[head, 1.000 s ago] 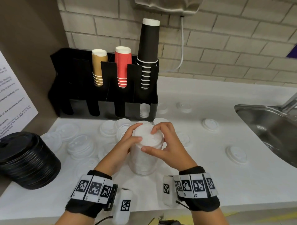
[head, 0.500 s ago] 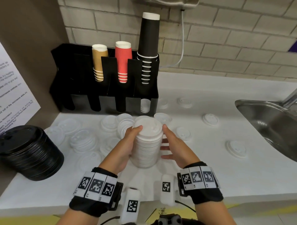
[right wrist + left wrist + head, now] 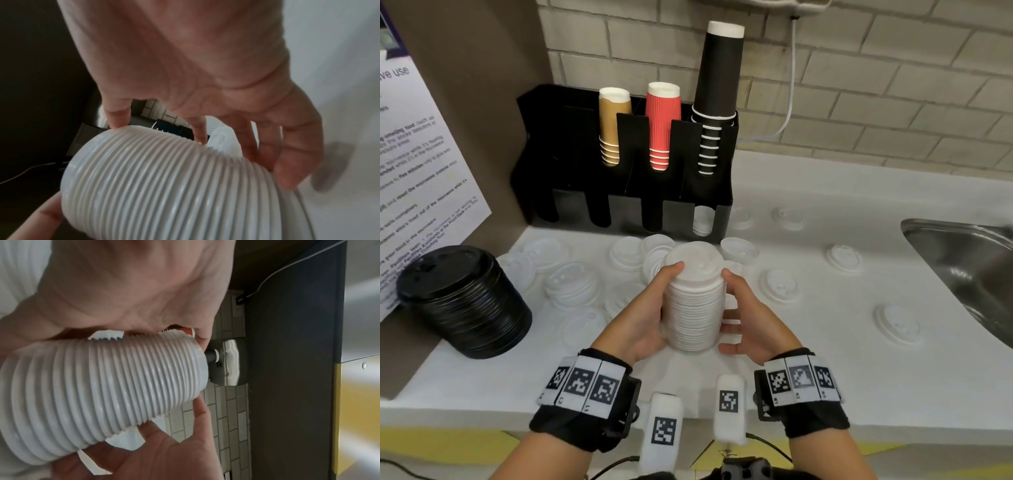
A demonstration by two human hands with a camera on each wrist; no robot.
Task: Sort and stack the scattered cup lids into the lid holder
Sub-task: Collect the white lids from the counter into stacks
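A tall stack of white lids (image 3: 695, 301) stands upright on the white counter (image 3: 825, 370), between my two hands. My left hand (image 3: 652, 311) grips its left side, thumb on the top rim; the left wrist view shows thumb and fingers wrapped round the ribbed stack (image 3: 102, 386). My right hand (image 3: 748, 318) lies against the right side with fingers fairly straight and the thumb at the top rim of the stack (image 3: 164, 186). The black lid holder (image 3: 626, 192) stands behind; its rightmost lower slot holds a few white lids (image 3: 702, 221). Loose white lids (image 3: 779, 284) lie scattered around.
A stack of black lids (image 3: 465, 301) sits at the left. Brown, red and black cups fill the holder's upper slots. A steel sink (image 3: 969, 267) is at the right, with single lids (image 3: 897, 323) near it. A paper notice leans at far left.
Both hands have slid from the top lid of the stack down to its sides. The stack stays upright between them.
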